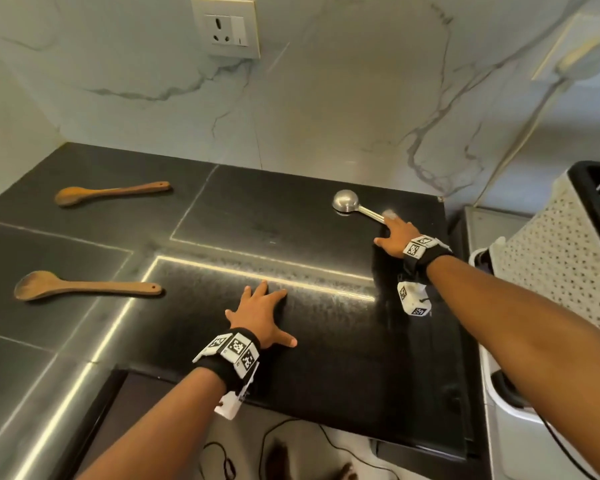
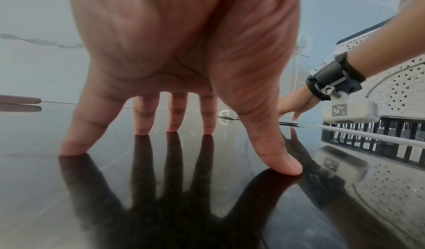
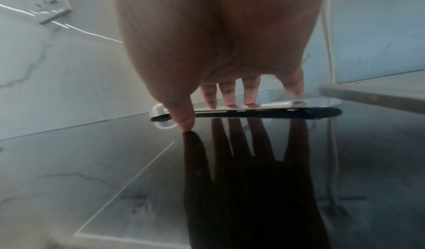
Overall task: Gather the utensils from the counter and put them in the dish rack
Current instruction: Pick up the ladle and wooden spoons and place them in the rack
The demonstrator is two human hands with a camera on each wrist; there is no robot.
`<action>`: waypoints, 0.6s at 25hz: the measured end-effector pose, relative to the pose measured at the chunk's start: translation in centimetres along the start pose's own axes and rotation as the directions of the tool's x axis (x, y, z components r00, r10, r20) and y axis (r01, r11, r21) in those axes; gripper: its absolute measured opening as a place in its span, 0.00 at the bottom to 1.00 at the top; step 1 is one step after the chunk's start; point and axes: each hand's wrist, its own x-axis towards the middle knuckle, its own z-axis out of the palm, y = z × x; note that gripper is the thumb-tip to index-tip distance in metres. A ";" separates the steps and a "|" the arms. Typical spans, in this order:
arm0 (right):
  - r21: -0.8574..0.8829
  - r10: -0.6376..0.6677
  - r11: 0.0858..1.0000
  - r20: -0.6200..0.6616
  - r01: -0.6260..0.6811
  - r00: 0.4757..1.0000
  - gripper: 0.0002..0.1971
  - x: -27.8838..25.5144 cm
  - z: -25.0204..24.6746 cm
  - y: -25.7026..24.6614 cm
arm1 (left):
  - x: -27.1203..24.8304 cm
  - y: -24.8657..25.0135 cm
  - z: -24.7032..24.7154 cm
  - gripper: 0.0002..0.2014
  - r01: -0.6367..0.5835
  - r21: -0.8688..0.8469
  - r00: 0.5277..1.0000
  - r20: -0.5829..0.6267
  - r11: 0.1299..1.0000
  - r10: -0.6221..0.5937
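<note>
A steel ladle (image 1: 347,201) lies bowl-down at the back right of the black counter (image 1: 291,220). My right hand (image 1: 394,233) reaches over its handle, straight fingers touching it and the thumb tip on the counter; in the right wrist view the fingertips (image 3: 230,100) rest along the ladle (image 3: 282,104). My left hand (image 1: 262,313) lies flat and spread on the counter near the front, holding nothing; the left wrist view shows its fingers (image 2: 174,118) pressing the glossy top. Two wooden spoons lie at the left, one far (image 1: 111,192), one near (image 1: 84,288). The dish rack (image 1: 582,237) stands at the right.
A marble wall with a power socket (image 1: 226,27) backs the counter. A grey ledge (image 1: 489,220) sits between the counter's right edge and the perforated white rack with a black rim. Cables run on the floor (image 1: 291,452) below the counter's front edge.
</note>
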 end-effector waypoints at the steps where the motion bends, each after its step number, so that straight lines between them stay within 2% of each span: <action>1: 0.004 -0.001 1.000 -0.014 0.001 1.000 0.37 -0.9 -0.1 -0.1 | 0.1 0.0 0.0 0.55 0.000 -0.009 1.000 -0.006 1.000 0.000; 5: -0.099 -0.055 0.994 -0.189 0.037 0.980 0.19 -6.5 2.1 -0.5 | 0.1 0.1 0.0 0.56 0.015 -0.021 1.000 -0.009 1.000 -0.015; 7: -0.075 -0.091 0.994 -0.234 0.075 0.968 0.15 -8.8 3.1 -0.9 | 0.1 0.2 -0.1 0.56 0.024 -0.031 1.000 -0.012 0.999 -0.024; 11: 0.050 -0.044 0.997 -0.132 0.051 0.990 0.25 -9.1 2.8 -1.8 | -0.1 0.5 -0.3 0.55 0.033 -0.026 0.999 -0.024 0.999 -0.034; 15: -0.064 -0.083 0.995 -0.085 0.077 0.993 0.20 -8.1 1.8 -3.5 | -0.4 0.8 -0.4 0.54 0.032 -0.029 0.999 -0.026 0.999 -0.032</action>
